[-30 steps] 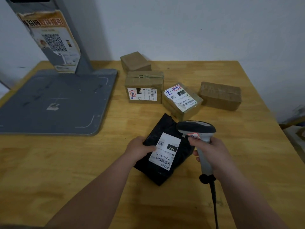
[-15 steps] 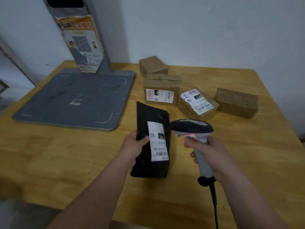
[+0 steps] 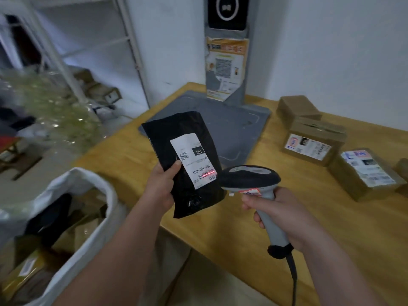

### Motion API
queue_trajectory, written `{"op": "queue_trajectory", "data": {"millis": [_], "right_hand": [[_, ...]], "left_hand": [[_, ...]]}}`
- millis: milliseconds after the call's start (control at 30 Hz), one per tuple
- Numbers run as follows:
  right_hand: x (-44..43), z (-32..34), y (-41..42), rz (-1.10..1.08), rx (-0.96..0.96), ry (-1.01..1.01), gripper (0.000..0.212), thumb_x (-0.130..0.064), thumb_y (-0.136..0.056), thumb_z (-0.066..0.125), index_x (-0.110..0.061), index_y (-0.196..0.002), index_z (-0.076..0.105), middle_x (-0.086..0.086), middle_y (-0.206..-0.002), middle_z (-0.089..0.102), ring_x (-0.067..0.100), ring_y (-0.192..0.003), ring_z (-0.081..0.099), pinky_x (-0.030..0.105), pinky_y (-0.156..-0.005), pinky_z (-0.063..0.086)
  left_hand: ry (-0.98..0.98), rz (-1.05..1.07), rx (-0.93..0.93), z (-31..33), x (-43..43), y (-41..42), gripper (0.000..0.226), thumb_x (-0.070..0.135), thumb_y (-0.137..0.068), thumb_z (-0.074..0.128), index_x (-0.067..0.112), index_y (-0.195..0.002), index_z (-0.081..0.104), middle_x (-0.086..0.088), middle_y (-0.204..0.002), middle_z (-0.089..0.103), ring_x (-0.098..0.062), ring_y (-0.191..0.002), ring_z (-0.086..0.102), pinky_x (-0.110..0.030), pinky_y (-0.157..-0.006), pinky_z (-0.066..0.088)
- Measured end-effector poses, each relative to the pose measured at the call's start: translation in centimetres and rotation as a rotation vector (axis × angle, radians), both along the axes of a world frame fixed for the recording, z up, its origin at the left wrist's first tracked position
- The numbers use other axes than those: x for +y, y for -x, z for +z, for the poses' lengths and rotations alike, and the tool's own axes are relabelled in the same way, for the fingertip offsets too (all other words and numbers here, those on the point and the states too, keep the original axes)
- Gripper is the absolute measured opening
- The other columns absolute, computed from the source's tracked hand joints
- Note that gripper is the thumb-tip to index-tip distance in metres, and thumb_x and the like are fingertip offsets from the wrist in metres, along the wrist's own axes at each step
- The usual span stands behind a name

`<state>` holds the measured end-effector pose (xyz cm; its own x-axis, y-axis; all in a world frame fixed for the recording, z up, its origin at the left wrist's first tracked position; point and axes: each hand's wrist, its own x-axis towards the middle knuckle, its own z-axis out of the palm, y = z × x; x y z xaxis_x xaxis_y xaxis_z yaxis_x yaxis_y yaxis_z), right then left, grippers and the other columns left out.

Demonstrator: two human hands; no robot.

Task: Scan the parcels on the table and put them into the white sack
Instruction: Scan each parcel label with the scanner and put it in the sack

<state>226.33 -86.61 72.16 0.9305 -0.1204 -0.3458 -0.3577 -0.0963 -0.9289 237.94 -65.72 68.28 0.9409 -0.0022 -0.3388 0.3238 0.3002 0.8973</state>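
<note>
While the left hand (image 3: 161,186) grips the black parcel (image 3: 167,140) by its edge, thumb on the front, up above the near left corner of the table (image 3: 331,217), the right hand (image 3: 284,215) is curled tight round the scanner (image 3: 249,177) handle just beside it. The white sack (image 3: 88,180) stands open below the table's left side, with other parcels inside. A grey stand (image 3: 220,129) sits at the table's back, and brown boxes (image 3: 318,129) on its right. The parcel's white label (image 3: 194,160) reads "102" and "102-102-C01". A red line (image 3: 206,173) glows on its barcode.
</note>
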Motion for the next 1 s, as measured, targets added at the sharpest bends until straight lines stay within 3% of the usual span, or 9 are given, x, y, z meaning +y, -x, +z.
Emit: {"op": "queue_trajectory", "data": {"millis": [167, 267, 400, 600, 867, 1000], "right_hand": [[5.1, 0.9, -0.9, 0.072, -0.024, 0.025, 0.010, -0.021, -0.085, 0.072, -0.017, -0.094, 0.071, 0.001, -0.075, 0.071, 0.011, -0.059, 0.057, 0.026, -0.055, 0.046], [7.8, 1.4, -1.2, 0.118, -0.050, 0.047, 0.011, -0.021, -0.084, 0.072, -0.015, -0.094, 0.071, 0.000, -0.073, 0.071, 0.011, -0.058, 0.057, 0.026, -0.054, 0.046], [11.3, 1.7, -1.4, 0.173, -0.081, 0.068, 0.012, -0.021, -0.084, 0.072, -0.015, -0.095, 0.072, 0.001, -0.074, 0.070, 0.011, -0.059, 0.058, 0.027, -0.055, 0.046], [15.9, 2.0, -1.8, 0.202, -0.089, 0.061, 0.015, -0.021, -0.083, 0.073, -0.016, -0.096, 0.070, 0.002, -0.073, 0.069, 0.013, -0.058, 0.057, 0.027, -0.055, 0.045], [21.7, 1.6, -2.4, 0.286, -0.041, 0.060, 0.010, -0.016, -0.084, 0.072, -0.013, -0.093, 0.070, 0.003, -0.069, 0.067, 0.011, -0.055, 0.056, 0.026, -0.052, 0.044], [23.9, 1.3, -2.9, 0.310, -0.024, 0.072, 0.009, -0.016, -0.084, 0.071, -0.010, -0.091, 0.069, 0.002, -0.067, 0.067, 0.011, -0.055, 0.056, 0.026, -0.053, 0.045]], "left_hand": [[0.014, 0.036, -0.067, 0.8, 6.9, 0.6, 0.020, 0.012, -0.098, 0.052, 0.017, -0.114, 0.062, -0.004, -0.095, 0.076, -0.020, -0.084, 0.073, -0.034, -0.063, 0.057], [0.039, 0.043, -0.075, 1.1, 10.3, 0.9, 0.025, 0.012, -0.098, 0.052, 0.013, -0.121, 0.061, -0.010, -0.106, 0.073, -0.026, -0.092, 0.072, -0.038, -0.068, 0.059], [0.072, 0.026, -0.095, 1.2, 14.4, 1.2, 0.024, 0.011, -0.099, 0.050, 0.014, -0.120, 0.061, -0.009, -0.104, 0.074, -0.025, -0.090, 0.072, -0.039, -0.071, 0.058], [0.091, 0.049, -0.087, 0.7, 20.1, 1.8, 0.025, 0.012, -0.098, 0.049, 0.011, -0.121, 0.060, -0.011, -0.103, 0.073, -0.025, -0.087, 0.073, -0.036, -0.064, 0.060], [0.085, 0.153, -0.052, -0.4, 26.8, 2.5, 0.020, 0.012, -0.098, 0.050, 0.016, -0.111, 0.065, -0.012, -0.107, 0.072, -0.026, -0.091, 0.071, -0.042, -0.076, 0.056], [0.080, 0.179, -0.043, -0.8, 29.2, 3.1, 0.019, 0.012, -0.098, 0.049, 0.018, -0.110, 0.064, -0.011, -0.105, 0.073, -0.026, -0.088, 0.072, -0.039, -0.068, 0.059]]}}
